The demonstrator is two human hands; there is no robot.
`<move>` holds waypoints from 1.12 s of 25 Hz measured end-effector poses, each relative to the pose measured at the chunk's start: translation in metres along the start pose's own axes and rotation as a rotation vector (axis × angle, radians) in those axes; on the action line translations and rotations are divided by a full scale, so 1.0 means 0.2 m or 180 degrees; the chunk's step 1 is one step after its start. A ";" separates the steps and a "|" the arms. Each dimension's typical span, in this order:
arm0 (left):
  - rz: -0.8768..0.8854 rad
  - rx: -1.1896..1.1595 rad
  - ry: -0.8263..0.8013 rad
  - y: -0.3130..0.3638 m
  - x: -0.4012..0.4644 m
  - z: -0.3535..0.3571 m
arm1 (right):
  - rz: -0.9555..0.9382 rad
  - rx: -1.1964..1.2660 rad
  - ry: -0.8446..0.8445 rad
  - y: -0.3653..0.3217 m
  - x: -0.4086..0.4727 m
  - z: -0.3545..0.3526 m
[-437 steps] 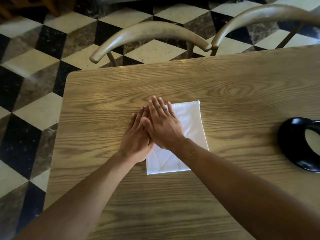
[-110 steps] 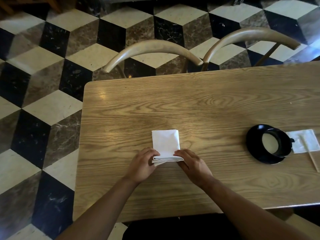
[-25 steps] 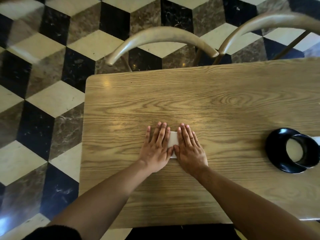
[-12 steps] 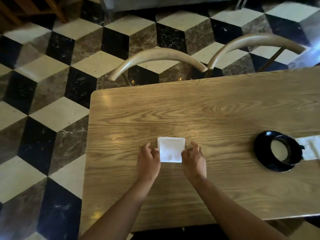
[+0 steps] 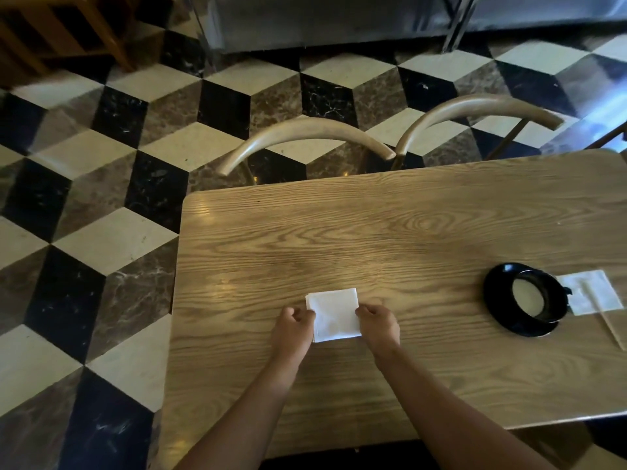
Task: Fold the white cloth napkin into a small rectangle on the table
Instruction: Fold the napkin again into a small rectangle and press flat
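Observation:
The white cloth napkin [image 5: 334,313] lies on the wooden table [image 5: 390,239] as a small, thick, nearly square rectangle, near the front left part of the tabletop. My left hand [image 5: 293,329] sits at its left edge with fingers curled in, pinching that edge. On the opposite side, my right hand [image 5: 376,325] has its curled fingers on the right edge. Both forearms reach in from the bottom of the view. The napkin's layered edges show along its left and near sides.
A black saucer with a black cup [image 5: 522,300] stands at the right, next to a white paper napkin with a thin stick [image 5: 592,296]. Two curved wooden chair backs [image 5: 305,137] [image 5: 475,110] stand behind the table. The table's left edge drops to a checkered floor.
One second ago both hands pressed flat on the napkin. They slid off to its sides, and now their fingers have curled in at the two side edges. The camera has pulled back.

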State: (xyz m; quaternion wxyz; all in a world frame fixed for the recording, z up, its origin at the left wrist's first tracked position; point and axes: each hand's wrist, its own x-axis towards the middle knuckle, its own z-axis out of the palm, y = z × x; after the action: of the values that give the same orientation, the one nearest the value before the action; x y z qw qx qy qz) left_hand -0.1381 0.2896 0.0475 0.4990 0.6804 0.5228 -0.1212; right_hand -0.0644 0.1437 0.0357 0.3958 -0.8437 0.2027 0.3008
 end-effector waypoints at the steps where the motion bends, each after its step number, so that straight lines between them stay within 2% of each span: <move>1: -0.0070 -0.0003 -0.0100 -0.01 -0.01 0.00 | 0.0106 -0.0011 -0.0100 0.02 0.00 -0.01; 5: -0.0202 -0.0161 -0.0540 -0.05 -0.03 -0.02 | 0.0454 0.0585 -0.0485 0.11 -0.06 -0.08; 10: -0.0337 -0.0268 -0.0918 -0.12 -0.09 0.01 | 0.0355 0.0578 -0.0288 0.17 -0.16 -0.15; 13: -0.0445 -0.0341 -0.1109 -0.12 -0.13 0.05 | 0.0230 0.0562 -0.0424 0.22 -0.17 -0.23; 21: -0.0457 -0.0675 -0.1127 0.08 -0.30 0.40 | 0.0103 0.0596 -0.0373 0.38 0.02 -0.56; 28: -0.0493 -0.0721 -0.0835 0.27 -0.43 0.79 | -0.0046 0.0568 -0.0677 0.45 0.28 -0.95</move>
State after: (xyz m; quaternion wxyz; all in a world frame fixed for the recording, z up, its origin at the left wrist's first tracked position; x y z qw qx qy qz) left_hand -0.0740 0.1138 0.0618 0.6255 0.5560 0.5144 -0.1872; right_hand -0.0093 -0.0673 0.0444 0.4906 -0.7699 0.1794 0.3664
